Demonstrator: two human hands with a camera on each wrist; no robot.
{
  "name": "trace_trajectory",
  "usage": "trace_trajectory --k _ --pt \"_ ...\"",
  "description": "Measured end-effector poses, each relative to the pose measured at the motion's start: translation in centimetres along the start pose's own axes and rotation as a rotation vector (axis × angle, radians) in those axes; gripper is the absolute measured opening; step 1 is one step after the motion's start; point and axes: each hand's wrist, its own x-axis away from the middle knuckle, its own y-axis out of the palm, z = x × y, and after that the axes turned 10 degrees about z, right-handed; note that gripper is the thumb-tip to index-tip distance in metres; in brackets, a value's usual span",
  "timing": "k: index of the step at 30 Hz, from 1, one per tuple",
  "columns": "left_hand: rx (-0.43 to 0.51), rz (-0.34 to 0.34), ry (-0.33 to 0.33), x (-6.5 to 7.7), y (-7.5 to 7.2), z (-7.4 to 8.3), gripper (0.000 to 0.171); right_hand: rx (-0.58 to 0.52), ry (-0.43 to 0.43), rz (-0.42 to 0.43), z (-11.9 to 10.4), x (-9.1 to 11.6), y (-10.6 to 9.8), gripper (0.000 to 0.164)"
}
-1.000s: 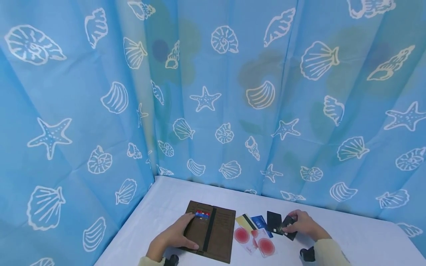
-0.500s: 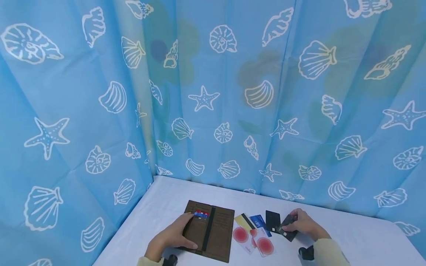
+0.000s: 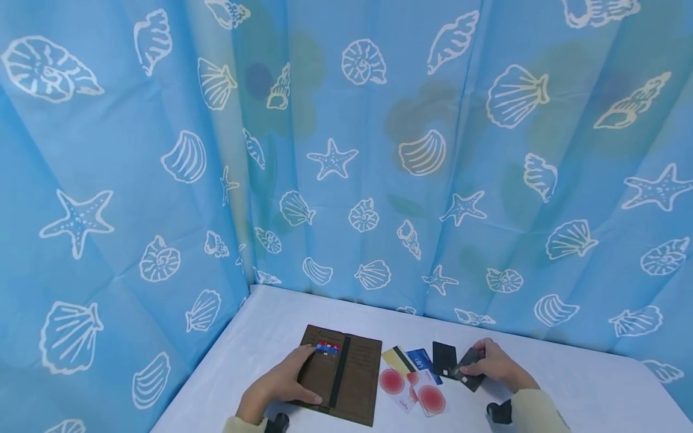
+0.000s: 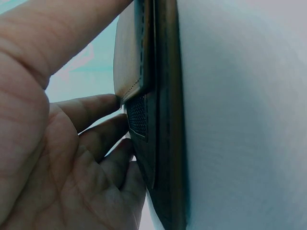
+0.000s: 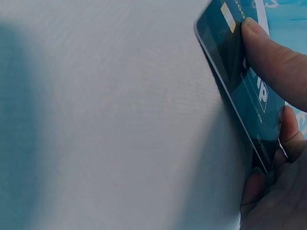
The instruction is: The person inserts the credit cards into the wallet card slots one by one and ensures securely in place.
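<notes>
A brown bifold wallet point(image 3: 357, 385) lies spread out on the table, a dark strap down its middle. Red and blue cards point(image 3: 327, 347) show in a slot of its left half. My left hand point(image 3: 281, 382) rests on that half; in the left wrist view its nearly straight fingers point(image 4: 98, 108) touch the wallet's edge. On the right, my right hand point(image 3: 495, 364) pinches a black card point(image 3: 470, 374), the thumb on its printed face. This card point(image 5: 240, 81) is tilted in the right wrist view. Its lower left corner overlaps another black card point(image 3: 444, 356) lying flat.
Between wallet and black cards lie a yellow card point(image 3: 395, 361) with a black stripe, a blue card point(image 3: 419, 359) and white cards with red circles point(image 3: 431, 398), partly overlapping. Blue shell-patterned curtains point(image 3: 330, 240) stand behind and left of the white table point(image 3: 595, 385).
My right hand has shifted slightly and the pinched black card has turned a little, its lower left corner now further over the flat black card. The left hand stays on the wallet.
</notes>
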Motion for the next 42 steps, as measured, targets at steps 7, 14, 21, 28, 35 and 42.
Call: trace_trajectory --k 7,14,21,28,35,42 --pt "-0.001 -0.001 0.007 -0.07 -0.05 -0.07 0.105 -0.004 0.012 0.007 -0.28 0.11 0.13 0.077" --pt "-0.002 0.0 0.011 -0.11 -0.06 -0.21 0.105 -0.006 0.023 0.007 -0.55 0.3 0.06 0.075" --pt "-0.004 0.003 -0.001 -0.25 -0.14 -0.13 0.105 0.002 0.02 0.002 -0.64 0.23 -0.03 0.08" --pt "-0.002 0.006 0.009 -0.11 -0.24 -0.1 0.105 -0.002 0.026 -0.004 -0.54 0.26 -0.08 0.08" --pt "0.002 -0.002 0.016 -0.09 -0.19 -0.2 0.105 -0.011 0.015 -0.007 -0.65 0.47 -0.09 0.081" --pt "-0.001 0.001 0.014 -0.13 -0.1 -0.13 0.106 -0.01 0.025 -0.014 -0.39 0.54 -0.03 0.082"
